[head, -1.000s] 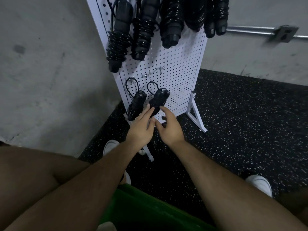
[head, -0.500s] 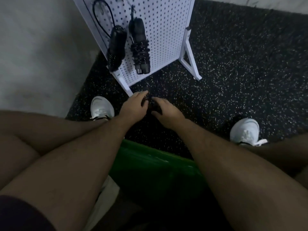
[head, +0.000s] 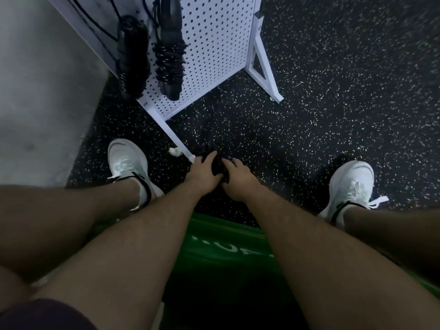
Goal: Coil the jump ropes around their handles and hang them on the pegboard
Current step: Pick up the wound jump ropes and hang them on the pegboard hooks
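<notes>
Low over the speckled floor, my left hand (head: pixel 202 173) and my right hand (head: pixel 239 178) both curl around a black jump rope bundle (head: pixel 217 166) held between them; most of it is hidden by my fingers. Above, the white pegboard (head: pixel 214 44) carries two coiled black jump ropes: one (head: pixel 132 58) at the board's left edge, blurred, and one (head: pixel 170 55) to its right with rope wound around the handles.
The pegboard's white foot bar (head: pixel 176 139) runs down to just left of my left hand; its right brace (head: pixel 264 65) stands further right. My white shoes (head: pixel 127 163) (head: pixel 351 186) flank my hands. A green box (head: pixel 226 258) sits below my arms. Grey wall (head: pixel 35 103) at left.
The view has tilted further down and my hands have dropped from the hung ropes on the pegboard to the floor, where they now hold a black rope bundle.
</notes>
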Demonstrator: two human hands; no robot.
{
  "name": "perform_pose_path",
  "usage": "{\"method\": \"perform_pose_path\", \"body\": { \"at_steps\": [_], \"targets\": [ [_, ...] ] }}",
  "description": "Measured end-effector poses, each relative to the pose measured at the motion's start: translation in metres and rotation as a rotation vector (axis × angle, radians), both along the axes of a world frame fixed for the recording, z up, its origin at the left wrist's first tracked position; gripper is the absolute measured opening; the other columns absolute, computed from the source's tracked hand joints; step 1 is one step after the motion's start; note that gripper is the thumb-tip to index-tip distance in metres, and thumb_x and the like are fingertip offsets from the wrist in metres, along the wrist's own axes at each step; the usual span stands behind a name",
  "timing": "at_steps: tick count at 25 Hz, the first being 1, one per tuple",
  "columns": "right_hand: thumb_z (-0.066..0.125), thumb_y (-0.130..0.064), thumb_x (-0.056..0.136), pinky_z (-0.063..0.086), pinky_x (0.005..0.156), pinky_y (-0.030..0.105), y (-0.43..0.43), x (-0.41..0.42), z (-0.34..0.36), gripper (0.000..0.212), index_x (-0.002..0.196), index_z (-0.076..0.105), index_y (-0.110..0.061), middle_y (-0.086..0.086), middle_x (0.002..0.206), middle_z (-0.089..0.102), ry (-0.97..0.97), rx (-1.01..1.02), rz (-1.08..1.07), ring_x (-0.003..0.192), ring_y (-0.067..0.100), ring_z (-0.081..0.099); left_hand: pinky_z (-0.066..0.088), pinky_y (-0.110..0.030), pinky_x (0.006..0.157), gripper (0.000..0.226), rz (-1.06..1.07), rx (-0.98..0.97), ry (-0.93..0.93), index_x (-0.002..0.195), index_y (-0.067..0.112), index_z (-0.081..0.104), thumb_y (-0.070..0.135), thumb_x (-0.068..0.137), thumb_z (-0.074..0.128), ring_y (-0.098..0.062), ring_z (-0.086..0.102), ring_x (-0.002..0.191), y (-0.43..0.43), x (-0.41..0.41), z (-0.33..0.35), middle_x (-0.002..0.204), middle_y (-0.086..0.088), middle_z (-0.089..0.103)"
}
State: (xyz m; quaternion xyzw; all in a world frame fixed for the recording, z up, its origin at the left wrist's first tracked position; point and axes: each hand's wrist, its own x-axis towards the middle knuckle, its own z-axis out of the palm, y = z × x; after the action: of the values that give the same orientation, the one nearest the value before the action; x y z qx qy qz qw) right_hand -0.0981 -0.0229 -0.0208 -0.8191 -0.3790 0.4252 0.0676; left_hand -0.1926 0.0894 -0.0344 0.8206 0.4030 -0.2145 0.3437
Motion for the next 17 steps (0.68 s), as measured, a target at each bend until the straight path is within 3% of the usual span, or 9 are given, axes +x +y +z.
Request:
{"method": "perform_pose_path", "body": {
  "at_steps": [2,4,6,8,11,14,17],
  "targets": [
    [0.056,-0.019,0.097,0.031,0.119,0.041,0.005,0.004,-0.006,0.079,0.161,0.01,-0.024,0.006,0.166,0.013,0.098,0.014,-0.066,0.148,0.027,0.026,0.045,-0.044,0.108,0.081,0.089,-0.071,-0.017,0.16,0.04,0.011,0.038,0.097,0.062,-0.039,0.036,0.141,0.001,0.006,-0.009,0.164,-0.015,0.012],
    [0.053,-0.009,0.095,0.038,0.113,0.033,0.009,0.004,-0.009,0.078,0.16,0.012,-0.023,0.005,0.161,0.029,0.229,0.044,-0.16,0.139,0.022,0.041,0.048,-0.04,0.102,0.084,0.143,-0.163,-0.044,0.159,0.044,0.01,0.033,0.095,0.063,-0.038,0.043,0.136,0.002,0.008,-0.015,0.164,-0.015,0.011],
    [0.052,-0.004,0.094,0.048,0.093,0.028,0.009,0.005,-0.011,0.077,0.159,0.016,-0.024,0.006,0.147,0.047,0.332,0.061,-0.271,0.114,0.019,0.056,0.051,-0.034,0.092,0.084,0.222,-0.177,-0.097,0.158,0.042,0.018,0.03,0.092,0.068,-0.031,0.053,0.118,0.001,0.011,-0.016,0.156,-0.012,0.021],
    [0.051,-0.002,0.093,0.051,0.08,0.027,0.005,0.007,-0.015,0.075,0.157,0.022,-0.026,0.006,0.14,0.053,0.39,0.087,-0.398,0.101,0.017,0.06,0.048,-0.029,0.086,0.082,0.294,-0.16,-0.155,0.155,0.037,0.029,0.024,0.087,0.074,-0.024,0.053,0.104,-0.002,0.014,-0.014,0.145,-0.008,0.028],
    [0.051,0.001,0.091,0.05,0.058,0.024,-0.007,0.015,-0.016,0.071,0.153,0.03,-0.027,0.001,0.126,0.057,0.445,0.116,-0.553,0.084,0.016,0.064,0.045,-0.02,0.088,0.079,0.312,-0.16,-0.238,0.147,0.03,0.043,0.013,0.08,0.08,-0.022,0.053,0.113,-0.008,0.019,-0.009,0.141,-0.004,0.031],
    [0.056,-0.01,0.094,0.048,0.059,0.024,-0.018,0.023,-0.004,0.059,0.148,0.039,-0.025,-0.006,0.105,0.059,0.413,0.158,-0.672,0.079,0.013,0.061,0.043,-0.017,0.091,0.072,0.294,-0.164,-0.339,0.14,0.024,0.051,0.009,0.077,0.081,-0.018,0.049,0.117,-0.014,0.032,0.008,0.134,-0.001,0.035],
    [0.06,-0.022,0.093,0.051,0.069,0.027,-0.022,0.034,0.02,0.056,0.146,0.043,-0.026,-0.002,0.112,0.064,0.348,0.3,-0.773,0.089,0.015,0.064,0.043,-0.026,0.102,0.061,0.286,-0.154,-0.466,0.134,0.023,0.056,0.011,0.08,0.08,-0.016,0.051,0.118,-0.017,0.05,0.04,0.13,0.003,0.045]
  ]
}}
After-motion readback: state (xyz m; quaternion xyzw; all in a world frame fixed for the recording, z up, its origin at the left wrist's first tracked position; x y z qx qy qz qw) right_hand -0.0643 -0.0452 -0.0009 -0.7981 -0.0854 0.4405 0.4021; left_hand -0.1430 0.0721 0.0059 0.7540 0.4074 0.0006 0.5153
